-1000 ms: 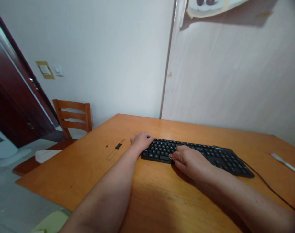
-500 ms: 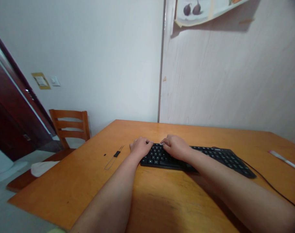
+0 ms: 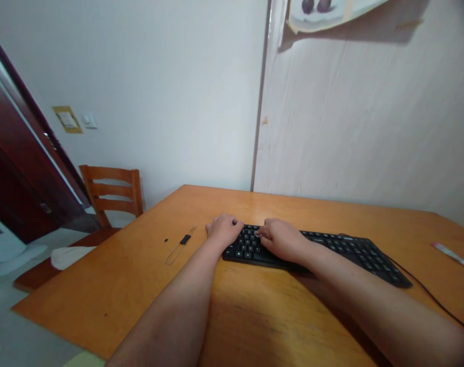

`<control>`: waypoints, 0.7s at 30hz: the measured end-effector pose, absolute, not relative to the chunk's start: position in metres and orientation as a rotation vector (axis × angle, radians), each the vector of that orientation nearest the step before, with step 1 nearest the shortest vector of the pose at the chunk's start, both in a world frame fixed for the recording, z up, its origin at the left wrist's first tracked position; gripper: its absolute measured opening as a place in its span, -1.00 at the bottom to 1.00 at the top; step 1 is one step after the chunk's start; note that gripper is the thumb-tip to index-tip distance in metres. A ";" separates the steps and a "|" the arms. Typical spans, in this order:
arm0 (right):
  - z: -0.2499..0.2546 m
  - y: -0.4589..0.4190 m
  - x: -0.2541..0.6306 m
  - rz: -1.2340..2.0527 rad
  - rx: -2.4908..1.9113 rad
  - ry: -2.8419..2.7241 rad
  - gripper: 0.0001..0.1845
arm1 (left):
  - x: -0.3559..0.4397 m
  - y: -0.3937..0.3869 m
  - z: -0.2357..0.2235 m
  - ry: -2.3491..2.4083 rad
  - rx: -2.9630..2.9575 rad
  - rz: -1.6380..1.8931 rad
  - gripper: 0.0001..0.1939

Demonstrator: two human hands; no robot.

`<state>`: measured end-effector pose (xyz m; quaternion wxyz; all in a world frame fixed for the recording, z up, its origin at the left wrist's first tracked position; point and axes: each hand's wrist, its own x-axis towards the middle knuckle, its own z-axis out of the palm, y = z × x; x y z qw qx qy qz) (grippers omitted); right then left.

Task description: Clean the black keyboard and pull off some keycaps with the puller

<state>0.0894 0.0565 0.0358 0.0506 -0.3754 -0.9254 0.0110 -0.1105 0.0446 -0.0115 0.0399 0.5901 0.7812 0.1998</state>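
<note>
A black keyboard (image 3: pixel 264 259) with a cable lies on the wooden table. My left hand (image 3: pixel 224 230) is wrapped over its left end, thumb on the top corner, fingers down the far side. Over the left-middle keys, my right hand (image 3: pixel 281 238) has its fingers pinched together. A small whitish bit (image 3: pixel 258 234) shows at those fingertips, too small to name. To the left of the keyboard lies a keycap puller (image 3: pixel 185 239) with a black grip and thin wire loops. Beside it sits a tiny black piece (image 3: pixel 166 240), possibly a keycap.
A white-handled brush (image 3: pixel 455 257) lies at the table's right side. The keyboard cable (image 3: pixel 426 290) runs towards the right front edge. A wooden chair (image 3: pixel 113 191) stands past the table's left edge, with a white cloth (image 3: pixel 69 256) on its seat. A wall closes off the back.
My right hand has gone from the front-row keys to the top rows, then slightly back towards me. My left hand has stayed on the keyboard's left end. The view has shifted a little.
</note>
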 end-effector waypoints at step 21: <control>0.043 0.031 0.130 0.274 -0.873 -2.889 -0.74 | -0.108 0.041 -0.008 2.399 1.805 0.636 -0.62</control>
